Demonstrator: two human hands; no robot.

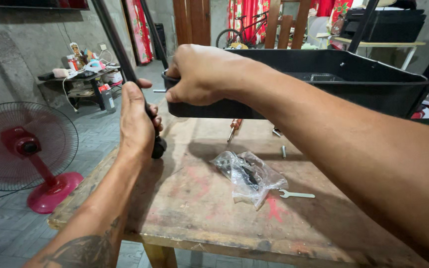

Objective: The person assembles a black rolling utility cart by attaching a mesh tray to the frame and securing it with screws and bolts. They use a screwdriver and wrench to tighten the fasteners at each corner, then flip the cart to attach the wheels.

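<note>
Head view looks down over a worn wooden tabletop (199, 208) stained with red marks. Left hand (136, 121) is wrapped around a black pole (117, 47) that leans up and away to the left, its fingers clamped on the lower part just above a round black foot (159, 147) that rests at the tabletop's left edge. Right hand (202, 74) reaches across and grips the left end of a black tray (353, 87), fingers closed over its rim; the tray is held level above the tabletop, just beside the pole. A short metal pin (159, 91) sticks out between the pole and the tray's corner.

Below the tray lie a screwdriver (233, 129) with an orange handle and two small bolts (283, 150), well apart from the hands. Nearer the front sits a crumpled clear plastic bag (249, 176) with dark parts inside, and a small flat wrench (296, 194) lies just beside it to the right.

On the tiled floor to the left stands a red fan (26, 149). Behind it, a low shelf (83, 82) holds assorted clutter.
</note>
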